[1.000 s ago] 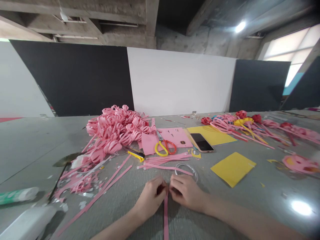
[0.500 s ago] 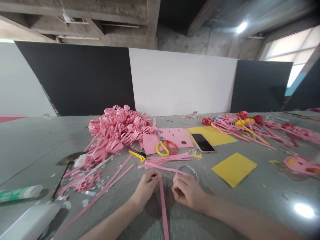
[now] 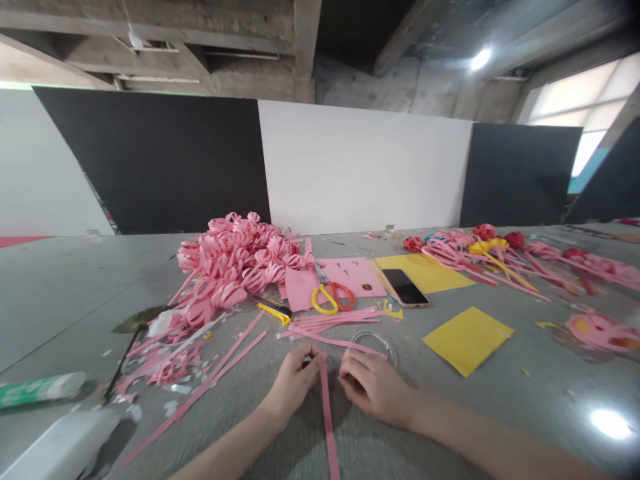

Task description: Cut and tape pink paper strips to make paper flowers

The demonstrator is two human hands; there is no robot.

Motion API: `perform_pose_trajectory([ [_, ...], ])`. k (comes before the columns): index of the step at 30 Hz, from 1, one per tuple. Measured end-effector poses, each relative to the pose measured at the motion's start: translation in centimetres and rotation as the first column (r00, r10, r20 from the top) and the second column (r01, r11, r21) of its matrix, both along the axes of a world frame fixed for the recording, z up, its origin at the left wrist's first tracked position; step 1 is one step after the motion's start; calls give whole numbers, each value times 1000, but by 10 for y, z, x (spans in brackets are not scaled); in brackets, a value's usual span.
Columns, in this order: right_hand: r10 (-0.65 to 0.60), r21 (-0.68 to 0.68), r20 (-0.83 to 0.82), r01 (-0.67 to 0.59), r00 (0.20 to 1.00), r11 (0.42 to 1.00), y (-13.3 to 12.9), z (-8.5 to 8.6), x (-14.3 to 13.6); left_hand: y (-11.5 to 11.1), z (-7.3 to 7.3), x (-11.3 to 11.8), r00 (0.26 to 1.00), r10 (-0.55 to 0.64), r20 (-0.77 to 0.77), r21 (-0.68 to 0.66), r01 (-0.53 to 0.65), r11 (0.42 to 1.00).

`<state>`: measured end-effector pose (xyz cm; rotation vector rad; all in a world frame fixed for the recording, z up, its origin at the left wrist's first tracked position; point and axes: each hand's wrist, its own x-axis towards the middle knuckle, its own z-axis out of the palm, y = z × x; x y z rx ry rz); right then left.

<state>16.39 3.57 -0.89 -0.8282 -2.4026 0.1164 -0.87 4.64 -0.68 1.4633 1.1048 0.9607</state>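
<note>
My left hand (image 3: 294,379) pinches the top end of a pink paper strip (image 3: 329,427), which hangs down toward the bottom edge of the view. Just right of it, my right hand (image 3: 375,383) is closed with its fingers curled together; whatever sits between its fingertips is too small to make out. Beyond both hands lie several loose pink strips (image 3: 327,323). A clear tape roll (image 3: 393,349) rests partly behind my right hand, with one strip crossing it.
Scissors (image 3: 327,300) lie on pink sheets (image 3: 300,290), beside a yellow utility knife (image 3: 274,309) and a phone (image 3: 405,288). Pink paper loops (image 3: 235,257) are heaped at the left. Yellow paper (image 3: 469,341) and paper flowers (image 3: 485,247) lie right. A white box (image 3: 63,443) stands near left.
My right hand has shifted slightly left, nearer my left hand. The left thumb and fingers have changed position at the strip's end.
</note>
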Motion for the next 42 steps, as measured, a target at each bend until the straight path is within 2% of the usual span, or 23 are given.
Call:
perform_pose_trajectory([
  [5, -11, -34, 17, 11, 1000, 999, -1, 0, -1, -2, 1, 1, 998, 14, -67, 121, -6, 993],
  [10, -19, -44, 41, 21, 999, 999, 0, 0, -1, 0, 1, 0, 998, 1, -69, 74, 4, 997],
  [13, -21, -51, 71, 25, 997, 998, 1, -2, -1, 1, 9, -2, 991, 89, -95, 213, -67, 975],
  [17, -44, -13, 113, 46, 993, 999, 4, -5, -1, 3, 34, -4, 960, 162, -229, 452, -43, 891],
  [24, -24, -25, 123, 27, 992, 999, 2, -2, -1, 18, 87, 2, 864, 265, -429, 652, 93, 753],
  [26, -17, -30, 110, 21, 994, 999, 2, -2, -1, 20, 100, 10, 855, 225, -468, 668, 175, 723],
  [29, -25, -27, 112, 28, 993, 999, 3, -3, -2, 19, 118, 30, 860, 73, -505, 643, 318, 697],
  [32, -24, -23, 107, 27, 994, 999, 3, -5, -2, 15, 129, 51, 884, -54, -464, 619, 367, 695],
  [34, -28, -17, 112, 30, 993, 999, 4, -6, -2, 15, 128, 62, 899, -54, -436, 621, 343, 704],
  [36, -40, 1, 136, 40, 990, 999, 4, -6, -1, 18, 118, 65, 878, 25, -478, 621, 318, 716],
  [39, -59, 36, 184, 53, 981, 998, 4, -5, -1, 28, 92, 55, 762, 166, -626, 573, 304, 761],
  [42, -59, 49, 206, 50, 977, 998, 4, -5, -1, 41, 66, 33, 658, 179, -732, 447, 265, 855],
])
